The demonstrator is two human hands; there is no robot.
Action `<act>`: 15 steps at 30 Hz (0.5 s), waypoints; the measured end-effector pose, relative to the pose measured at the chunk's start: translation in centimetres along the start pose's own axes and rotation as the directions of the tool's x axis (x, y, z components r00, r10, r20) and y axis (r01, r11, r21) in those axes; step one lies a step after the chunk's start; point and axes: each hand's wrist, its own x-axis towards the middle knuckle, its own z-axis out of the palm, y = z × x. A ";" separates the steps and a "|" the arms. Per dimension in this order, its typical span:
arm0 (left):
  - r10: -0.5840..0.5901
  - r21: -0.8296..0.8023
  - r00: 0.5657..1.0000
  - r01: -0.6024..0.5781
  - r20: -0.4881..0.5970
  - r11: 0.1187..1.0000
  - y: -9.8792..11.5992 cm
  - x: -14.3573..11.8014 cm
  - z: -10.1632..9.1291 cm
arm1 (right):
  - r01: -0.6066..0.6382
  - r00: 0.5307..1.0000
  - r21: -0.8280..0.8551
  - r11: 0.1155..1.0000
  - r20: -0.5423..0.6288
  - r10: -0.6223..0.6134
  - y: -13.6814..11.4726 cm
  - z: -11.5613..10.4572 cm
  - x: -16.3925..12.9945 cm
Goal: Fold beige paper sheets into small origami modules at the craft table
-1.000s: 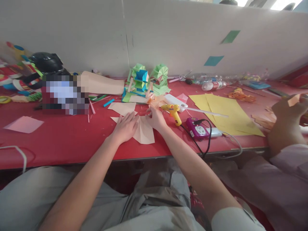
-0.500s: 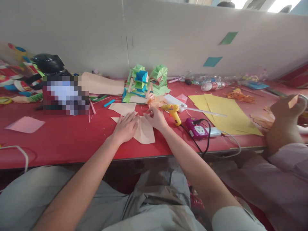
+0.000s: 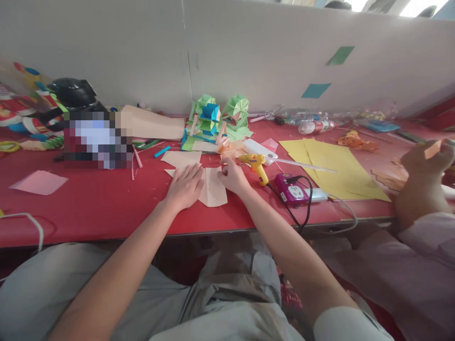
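A red surface (image 3: 124,203) runs across the scene in front of you, backed at the far side by a pale partition (image 3: 256,52). The creased cream paper (image 3: 216,192) lies on it near the near edge, between your two hands and partly under them. Your left hand (image 3: 185,188) rests flat on its left part, fingers stretched out and grasping nothing. Your right hand (image 3: 233,177) is at its right edge with the fingers curled; you cannot tell whether they pinch the paper.

Just beyond your left fingertips lies another cream sheet (image 3: 181,158). Past your right hand, orange paper (image 3: 230,148) crowds in, and the yellow glue gun (image 3: 256,166) sits just to the right, its nozzle close to your knuckles. Farther right are a purple socket block (image 3: 293,192) and yellow sheets (image 3: 343,177). A green-and-blue paper model (image 3: 209,118) stands at the far side.

Your left palm hides much of the cream paper, so whether the corner to its left belongs to the same piece is unclear. At far left, a pixelated patch (image 3: 95,142) blanks out something. A co-worker's hand (image 3: 426,161) is partly cut off at right.
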 end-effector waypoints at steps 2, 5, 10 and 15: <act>-0.009 -0.001 1.000 0.009 0.008 1.000 0.1 0.0 0.0 | 0.009 1.000 -0.025 1.000 0.004 -0.009 0.0 0.0 0.0; -0.018 -0.009 1.000 0.018 0.010 1.000 0.1 -0.1 -0.1 | 0.033 0.999 -0.059 0.998 0.008 -0.032 -0.1 0.0 0.0; -0.025 -0.012 0.999 0.025 0.024 1.000 0.2 -0.1 -0.1 | 0.053 0.999 -0.076 0.996 0.012 -0.052 -0.1 -0.2 -0.1; -0.013 -0.007 1.000 0.013 0.005 1.000 -0.1 0.0 0.0 | 0.002 1.000 0.080 0.997 -0.016 -0.001 -0.3 -0.6 -0.5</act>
